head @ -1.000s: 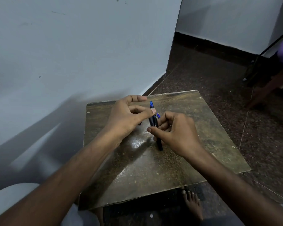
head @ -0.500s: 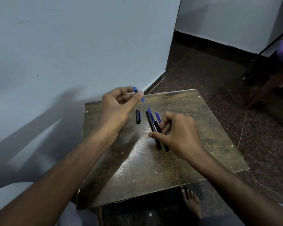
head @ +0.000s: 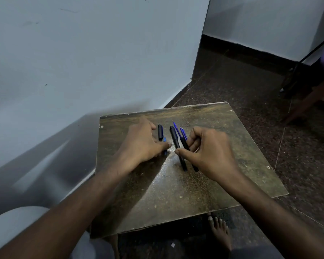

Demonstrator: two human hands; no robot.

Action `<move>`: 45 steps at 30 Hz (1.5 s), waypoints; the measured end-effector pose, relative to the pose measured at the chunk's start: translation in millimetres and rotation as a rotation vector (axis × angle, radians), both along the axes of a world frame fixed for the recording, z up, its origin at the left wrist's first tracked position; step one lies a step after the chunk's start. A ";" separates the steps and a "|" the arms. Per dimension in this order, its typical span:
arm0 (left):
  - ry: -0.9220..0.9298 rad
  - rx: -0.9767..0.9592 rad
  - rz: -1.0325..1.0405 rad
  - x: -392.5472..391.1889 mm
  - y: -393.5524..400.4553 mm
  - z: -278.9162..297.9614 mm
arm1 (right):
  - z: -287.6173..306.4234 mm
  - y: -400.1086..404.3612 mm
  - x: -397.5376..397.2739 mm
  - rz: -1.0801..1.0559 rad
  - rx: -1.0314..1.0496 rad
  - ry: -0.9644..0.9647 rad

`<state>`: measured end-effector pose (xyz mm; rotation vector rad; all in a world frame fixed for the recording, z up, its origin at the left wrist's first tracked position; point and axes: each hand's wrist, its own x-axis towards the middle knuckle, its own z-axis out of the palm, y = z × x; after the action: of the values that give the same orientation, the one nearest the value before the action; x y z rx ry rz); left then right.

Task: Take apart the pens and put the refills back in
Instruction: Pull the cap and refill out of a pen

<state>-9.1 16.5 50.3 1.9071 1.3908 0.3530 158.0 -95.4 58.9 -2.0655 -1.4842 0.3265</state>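
Two black pen barrels [head: 177,144] lie side by side on the worn wooden board [head: 204,184], with blue refills [head: 178,130] pointing away beside them. My right hand [head: 208,152] pinches the barrels between thumb and fingers. A short black cap [head: 160,132] lies to their left. My left hand [head: 144,141] rests low on the board, its thumb and fingers on a small blue pen piece [head: 165,141] just below the cap; most of that piece is hidden under the hand.
The board sits low over a dark speckled floor [head: 251,86], against a pale wall [head: 82,62] on the left. My bare foot [head: 220,232] shows under the near edge. Dark furniture legs [head: 307,94] stand at the far right.
My left hand pulled a blue piece off the pen, lifted it up and left, then brought it down onto the board beside the black cap. The right hand stayed on the barrels.
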 end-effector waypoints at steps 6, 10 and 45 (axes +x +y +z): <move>0.064 0.013 -0.005 0.9 0.1 -0.8 | 1.5 0.5 1.1 0.006 -0.034 0.051; -0.017 0.089 -0.033 -6.2 3.7 2.3 | 3.6 3.0 2.4 0.025 -0.060 0.238; -0.187 0.122 -0.143 -5.8 -29.9 16.7 | 24.6 15.7 -18.8 -0.225 0.006 1.538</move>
<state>-15.0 -13.4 67.0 2.0022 1.1269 0.5421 139.2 -79.7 83.4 -1.2072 -0.2779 1.3720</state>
